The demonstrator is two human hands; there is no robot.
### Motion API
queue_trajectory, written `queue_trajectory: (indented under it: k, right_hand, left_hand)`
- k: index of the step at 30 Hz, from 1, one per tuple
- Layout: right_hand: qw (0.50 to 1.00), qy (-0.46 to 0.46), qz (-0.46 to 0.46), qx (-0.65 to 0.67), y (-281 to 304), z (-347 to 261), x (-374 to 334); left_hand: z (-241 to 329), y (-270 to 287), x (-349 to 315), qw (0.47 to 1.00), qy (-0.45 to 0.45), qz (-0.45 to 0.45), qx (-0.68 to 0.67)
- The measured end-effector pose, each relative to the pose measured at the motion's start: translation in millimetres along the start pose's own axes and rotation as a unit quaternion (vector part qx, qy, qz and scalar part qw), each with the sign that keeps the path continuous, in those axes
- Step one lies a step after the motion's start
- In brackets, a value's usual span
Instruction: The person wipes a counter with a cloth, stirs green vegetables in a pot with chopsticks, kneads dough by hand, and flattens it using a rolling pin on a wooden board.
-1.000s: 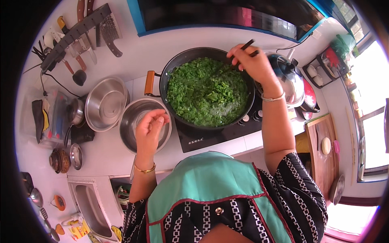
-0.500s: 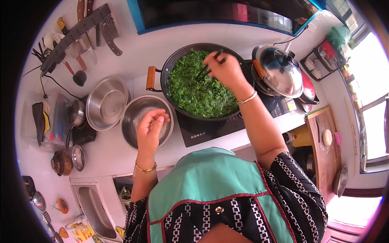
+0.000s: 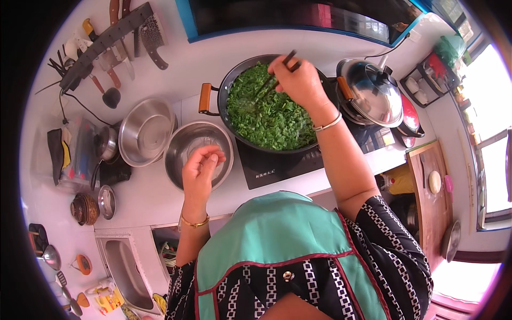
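Note:
Dark chopsticks (image 3: pixel 265 89) are gripped in my right hand (image 3: pixel 300 81), their lower ends down among chopped leafy greens (image 3: pixel 272 120). The greens fill much of a wide black pan (image 3: pixel 223 101) with orange-brown wooden handles, which stands on a black cooktop (image 3: pixel 261 169). Over the near part of a steel bowl (image 3: pixel 226 165) hovers my left hand (image 3: pixel 201 172). Its fingers are loosely curled, with thumb and fingertips close together, and I cannot make out anything between them.
A second steel bowl (image 3: pixel 125 133) stands to the left. A lidded steel pot (image 3: pixel 368 96) sits right of the pan. Knives hang on a wall rack (image 3: pixel 106 45). A sink (image 3: pixel 125 266) is at lower left, a wooden board (image 3: pixel 431 202) at right.
My right hand still holds the chopsticks, which now slant down leftward more visibly in the greens. My left hand stays curled by the bowl. The whole view has shifted slightly.

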State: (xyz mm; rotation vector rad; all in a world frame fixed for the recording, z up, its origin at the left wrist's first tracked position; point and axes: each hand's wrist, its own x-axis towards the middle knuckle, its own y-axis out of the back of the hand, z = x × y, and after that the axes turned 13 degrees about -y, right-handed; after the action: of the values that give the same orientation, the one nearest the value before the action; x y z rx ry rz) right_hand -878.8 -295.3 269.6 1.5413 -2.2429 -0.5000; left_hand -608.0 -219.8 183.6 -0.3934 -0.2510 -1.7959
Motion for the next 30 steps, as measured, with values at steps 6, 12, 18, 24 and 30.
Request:
queue_trajectory:
  k: [6,12,18,24,30]
  right_hand:
    - [0.992,0.101,0.015,0.068,-54.4,38.4,40.8]
    - [0.995,-0.04,0.035,0.087,-9.2,33.7,42.4]
    - [0.982,0.01,0.151,0.11,3.6,40.4,90.6]
    - [0.984,0.031,0.173,0.026,-16.8,100.9,107.6]
    - [0.973,0.057,0.183,0.128,-31.1,71.6,98.2]
  left_hand:
    - [4.8,-10.5,7.8,0.999,0.01,-0.01,-0.029]
    - [1.2,9.1,-0.1,1.0,0.004,0.02,-0.001]
    - [1.6,3.9,5.4,1.0,0.008,0.007,0.002]
    - [-0.4,-2.0,13.2,1.0,0.006,0.005,-0.022]
    - [-5.2,-9.0,17.0,1.0,0.023,-0.004,-0.014]
